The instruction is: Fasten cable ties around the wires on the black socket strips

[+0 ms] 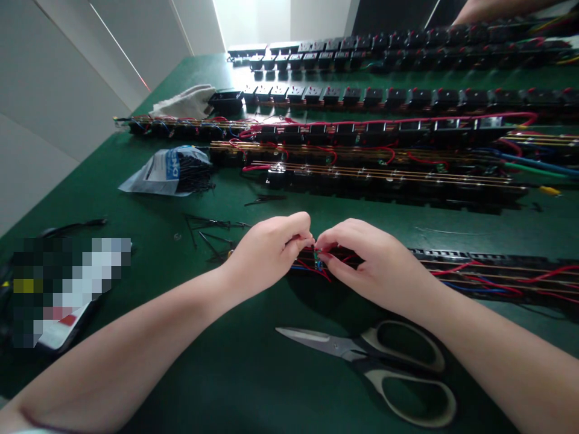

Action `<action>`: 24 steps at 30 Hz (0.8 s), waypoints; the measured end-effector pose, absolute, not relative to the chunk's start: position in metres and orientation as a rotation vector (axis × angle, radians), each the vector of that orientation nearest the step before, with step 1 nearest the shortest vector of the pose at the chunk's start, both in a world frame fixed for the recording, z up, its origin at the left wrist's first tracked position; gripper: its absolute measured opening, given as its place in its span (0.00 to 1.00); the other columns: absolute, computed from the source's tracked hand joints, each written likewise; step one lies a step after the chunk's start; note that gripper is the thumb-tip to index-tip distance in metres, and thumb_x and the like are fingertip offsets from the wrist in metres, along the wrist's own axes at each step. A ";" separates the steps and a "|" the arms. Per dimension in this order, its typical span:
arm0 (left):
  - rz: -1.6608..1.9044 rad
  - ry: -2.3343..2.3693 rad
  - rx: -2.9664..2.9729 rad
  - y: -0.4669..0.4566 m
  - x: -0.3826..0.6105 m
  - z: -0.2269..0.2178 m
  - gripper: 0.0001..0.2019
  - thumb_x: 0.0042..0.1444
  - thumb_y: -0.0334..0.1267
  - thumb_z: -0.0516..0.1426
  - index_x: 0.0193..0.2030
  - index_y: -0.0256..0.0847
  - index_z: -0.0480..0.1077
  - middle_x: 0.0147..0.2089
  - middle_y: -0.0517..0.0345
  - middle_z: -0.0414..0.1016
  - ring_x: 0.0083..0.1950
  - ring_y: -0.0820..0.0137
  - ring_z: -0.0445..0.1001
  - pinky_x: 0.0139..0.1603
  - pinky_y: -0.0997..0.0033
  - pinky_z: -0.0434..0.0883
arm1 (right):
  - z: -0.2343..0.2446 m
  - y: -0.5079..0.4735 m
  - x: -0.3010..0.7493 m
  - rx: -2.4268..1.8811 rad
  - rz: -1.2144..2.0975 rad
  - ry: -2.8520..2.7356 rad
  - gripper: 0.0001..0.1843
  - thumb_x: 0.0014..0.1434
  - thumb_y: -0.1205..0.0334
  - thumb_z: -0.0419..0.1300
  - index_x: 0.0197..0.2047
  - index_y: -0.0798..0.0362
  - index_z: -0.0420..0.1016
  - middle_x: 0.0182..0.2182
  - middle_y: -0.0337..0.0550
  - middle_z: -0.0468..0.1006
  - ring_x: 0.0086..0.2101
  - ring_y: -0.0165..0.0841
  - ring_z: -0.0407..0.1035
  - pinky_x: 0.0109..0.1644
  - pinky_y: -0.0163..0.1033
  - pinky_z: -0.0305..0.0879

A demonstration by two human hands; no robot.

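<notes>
My left hand (271, 250) and my right hand (362, 262) meet at the left end of a long black socket strip (479, 274) with copper bars and red and blue wires, lying on the green table (203, 361). Both hands have their fingers pinched together around the red wires (312, 268) at that end. What sits between the fingertips is too small to make out. The strip runs off to the right from under my right hand.
Scissors (384, 361) with grey handles lie just below my hands. Loose black cable ties (212, 232) and a plastic bag of them (169, 172) lie to the left. Several more socket strips (384, 175) fill the far table. White gloves (185, 101) lie far left. Another person's arm (493, 9) shows top right.
</notes>
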State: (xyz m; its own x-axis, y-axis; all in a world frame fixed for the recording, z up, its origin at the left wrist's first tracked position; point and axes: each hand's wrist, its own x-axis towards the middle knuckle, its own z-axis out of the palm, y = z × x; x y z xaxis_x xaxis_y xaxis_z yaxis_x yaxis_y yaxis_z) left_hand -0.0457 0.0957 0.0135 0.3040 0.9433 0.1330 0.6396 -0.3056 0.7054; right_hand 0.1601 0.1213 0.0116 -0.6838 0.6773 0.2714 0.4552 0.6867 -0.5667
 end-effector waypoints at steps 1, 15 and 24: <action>0.749 1.402 2.050 0.095 -0.046 0.013 0.08 0.62 0.26 0.55 0.33 0.41 0.66 0.35 0.64 0.77 0.37 0.74 0.73 0.36 0.75 0.65 | 0.011 0.121 0.160 -0.865 0.637 -2.442 0.08 0.58 0.72 0.59 0.38 0.52 0.77 0.35 0.45 0.81 0.38 0.39 0.74 0.40 0.44 0.72; 0.730 1.461 2.090 0.094 -0.044 0.017 0.06 0.63 0.27 0.55 0.36 0.41 0.68 0.36 0.63 0.77 0.37 0.73 0.73 0.37 0.74 0.66 | 0.012 0.121 0.161 -0.796 0.621 -2.453 0.12 0.61 0.69 0.59 0.41 0.51 0.83 0.38 0.49 0.83 0.40 0.41 0.76 0.38 0.43 0.73; 0.697 1.540 2.015 0.094 -0.041 0.016 0.05 0.64 0.29 0.53 0.38 0.42 0.63 0.36 0.62 0.78 0.37 0.71 0.76 0.37 0.73 0.68 | 0.014 0.122 0.161 -0.780 0.666 -2.462 0.10 0.60 0.69 0.58 0.37 0.51 0.82 0.37 0.48 0.82 0.40 0.40 0.75 0.40 0.44 0.72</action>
State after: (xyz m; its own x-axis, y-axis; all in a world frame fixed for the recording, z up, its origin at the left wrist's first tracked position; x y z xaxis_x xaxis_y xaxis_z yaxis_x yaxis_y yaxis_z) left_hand -0.0415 0.0939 0.0161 0.2267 0.9695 0.0935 0.7097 -0.2302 0.6658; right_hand 0.1609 0.1215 0.0143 -0.7277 0.6243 0.2840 0.3961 0.7206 -0.5691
